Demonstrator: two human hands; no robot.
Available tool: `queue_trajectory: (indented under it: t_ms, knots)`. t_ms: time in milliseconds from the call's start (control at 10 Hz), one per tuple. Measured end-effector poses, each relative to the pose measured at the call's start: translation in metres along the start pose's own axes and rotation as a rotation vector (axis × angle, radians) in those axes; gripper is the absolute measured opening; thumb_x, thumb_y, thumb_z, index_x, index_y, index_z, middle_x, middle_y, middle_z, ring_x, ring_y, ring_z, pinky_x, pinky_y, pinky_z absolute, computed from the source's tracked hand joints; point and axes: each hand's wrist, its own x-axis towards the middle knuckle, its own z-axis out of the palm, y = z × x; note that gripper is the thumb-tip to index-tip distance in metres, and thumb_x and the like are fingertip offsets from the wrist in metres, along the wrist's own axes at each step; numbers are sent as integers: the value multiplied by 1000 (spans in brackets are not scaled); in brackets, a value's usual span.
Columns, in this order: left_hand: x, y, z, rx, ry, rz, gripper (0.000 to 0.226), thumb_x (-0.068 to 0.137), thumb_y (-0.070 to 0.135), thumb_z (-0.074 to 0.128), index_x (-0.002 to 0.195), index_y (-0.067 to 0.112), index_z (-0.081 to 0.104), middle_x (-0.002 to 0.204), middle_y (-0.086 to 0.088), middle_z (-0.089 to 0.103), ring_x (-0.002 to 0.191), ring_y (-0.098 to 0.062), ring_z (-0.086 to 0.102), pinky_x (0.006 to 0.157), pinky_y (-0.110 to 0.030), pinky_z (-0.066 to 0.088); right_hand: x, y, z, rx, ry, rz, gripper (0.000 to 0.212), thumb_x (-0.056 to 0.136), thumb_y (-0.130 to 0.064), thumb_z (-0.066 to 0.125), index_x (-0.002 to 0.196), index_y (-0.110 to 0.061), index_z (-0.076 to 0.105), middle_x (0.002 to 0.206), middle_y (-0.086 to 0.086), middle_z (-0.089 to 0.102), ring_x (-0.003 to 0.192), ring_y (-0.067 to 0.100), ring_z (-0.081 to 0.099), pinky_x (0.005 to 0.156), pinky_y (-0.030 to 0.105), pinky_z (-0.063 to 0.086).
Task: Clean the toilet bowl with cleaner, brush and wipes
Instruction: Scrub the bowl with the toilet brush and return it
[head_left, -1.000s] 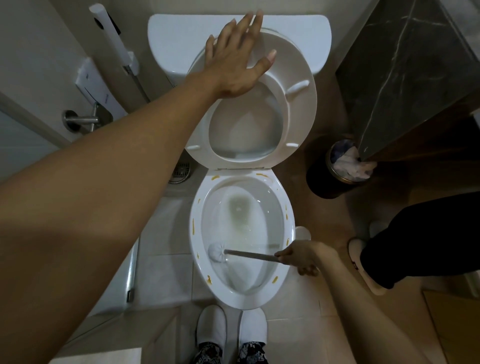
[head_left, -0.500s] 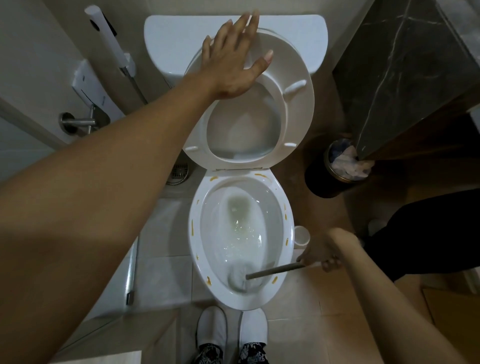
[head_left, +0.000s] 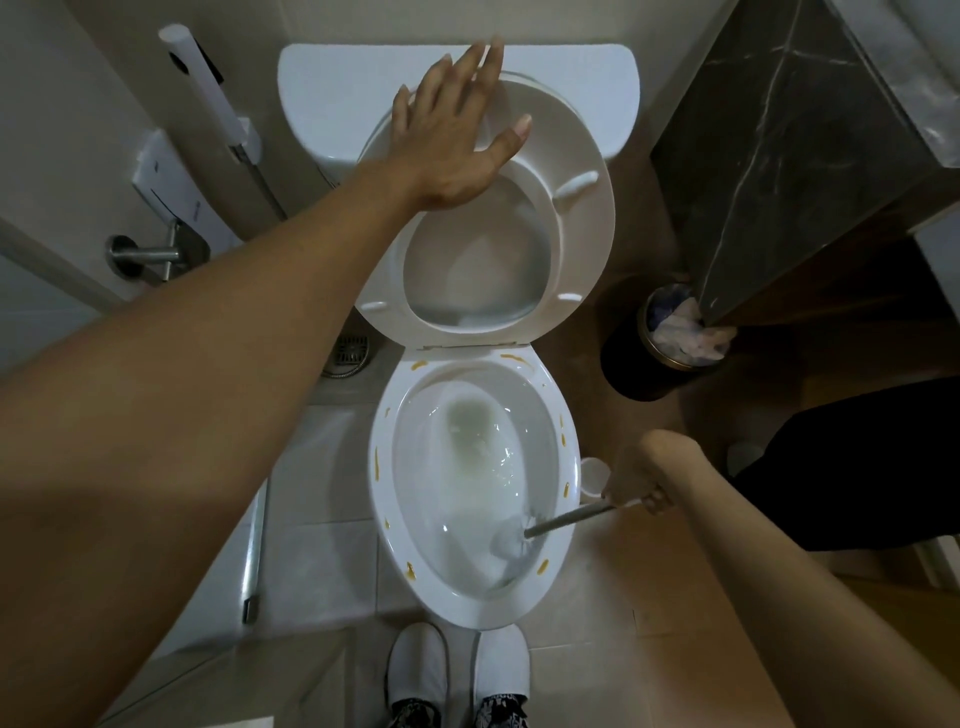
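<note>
Left wall: a white bidet sprayer (head_left: 208, 98) hangs in its holder, with a white paper dispenser (head_left: 171, 187) and a metal bar (head_left: 143, 254) below it.
Floor, left: pale tiles (head_left: 322, 551); a round metal drain (head_left: 350, 353) sits just left of the seat hinge.
Left hand (head_left: 452, 140): laid flat on the raised toilet seat (head_left: 576, 228), fingers (head_left: 485, 65) straight and spread, tips reaching the white cistern (head_left: 571, 88) behind.
Toilet bowl (head_left: 382, 499): white, centre of the scene, water pooled inside, yellow-orange dabs spaced round the rim.
Slippers (head_left: 418, 662): a white pair on the near floor, toes close to the bowl's near edge.
Brush (head_left: 566, 522): white head down inside the bowl at its near right wall, grey handle slanting up over the rim to the right.
Right hand (head_left: 636, 480): just right of the bowl, fingers curled tight round the handle's end.
Floor, right: brown surface (head_left: 675, 623); a dark bin (head_left: 660, 348) holding crumpled paper stands far right of the bowl.
Far right: a dark marble-patterned cabinet (head_left: 789, 156) overhangs the bin.
</note>
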Motion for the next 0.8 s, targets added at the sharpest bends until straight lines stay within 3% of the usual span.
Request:
queue_trajectory:
  t_ms: [200,300,400,500,600,700,800]
  knots:
    - [1,-1,2,12,3,-1,71,96,60,19,152,24,-6,160,-2,-7,147,-26,-8,115,-53,-4,-2,-2,3,28,-21,-7,28,94,-24,54,69,-12,54,58,-1,47,45,11,41,45,16,37]
    - [1,-1,2,11,8,1,72,95,60,19,152,24,-6,160,-2,-7,147,-26,-7,115,-53,-4,-3,4,-8,76,66,-8,33,100,-21,44,69,-12,51,63,0,47,49,10,41,47,16,36]
    - [2,-1,2,8,3,0,72,95,61,19,152,24,-6,160,-2,-7,147,-26,-7,115,-53,-4,8,5,-5,76,284,-75,22,100,-17,43,89,-11,61,74,1,51,58,11,47,53,17,38]
    - [1,-2,1,2,-3,4,72,95,61,19,152,24,-6,160,-2,-7,147,-26,-7,115,-53,-3,13,2,1,153,323,-77,29,98,-14,46,121,-4,61,103,11,62,91,27,64,70,29,44]
    - [1,-1,1,5,3,4,72,95,61,19,152,24,-6,160,-2,-7,147,-26,-7,115,-53,-4,-5,0,-5,99,144,-43,29,100,-10,40,83,-3,62,85,8,61,67,18,55,60,24,40]
    - [1,-1,1,2,4,-2,72,95,61,19,152,24,-6,160,-1,-7,147,-26,-7,115,-53,-4,8,3,-3,199,219,-52,26,100,-10,41,83,-2,59,83,6,59,70,18,59,60,22,43]
    - [1,0,1,0,2,0,71,95,60,19,152,24,-6,160,-1,-7,147,-26,-7,115,-53,-4,27,-6,8,266,428,-41,29,94,-14,46,118,-8,61,110,9,61,100,29,63,81,33,53]
